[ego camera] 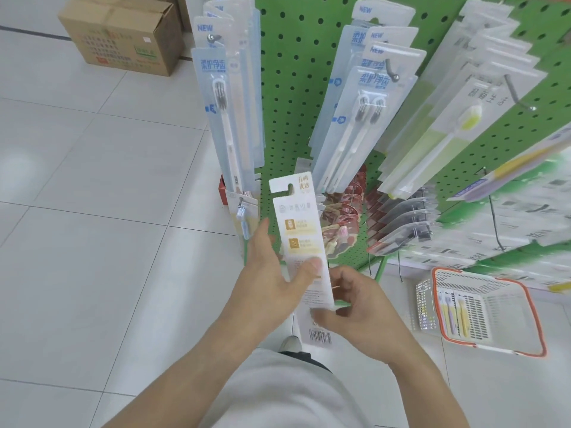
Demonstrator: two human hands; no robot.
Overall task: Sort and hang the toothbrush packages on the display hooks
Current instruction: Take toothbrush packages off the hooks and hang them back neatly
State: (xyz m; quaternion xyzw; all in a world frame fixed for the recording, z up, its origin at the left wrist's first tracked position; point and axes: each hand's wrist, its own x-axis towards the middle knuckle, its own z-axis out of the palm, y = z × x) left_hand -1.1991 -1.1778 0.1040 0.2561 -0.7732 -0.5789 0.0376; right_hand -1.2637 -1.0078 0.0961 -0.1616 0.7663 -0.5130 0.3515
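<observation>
Toothbrush package (298,239) pinched by both hands (272,273) (361,307), brush hidden, back facing cam.

We see a white tiled floor (92,211). A cardboard box (123,35) sits on it at the far left; a basket (482,310) lies beside the green rack's (293,72) foot.

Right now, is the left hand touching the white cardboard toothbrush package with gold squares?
Touching. The head view shows the left hand holding the white cardboard toothbrush package, thumb pressed on its face.
</observation>
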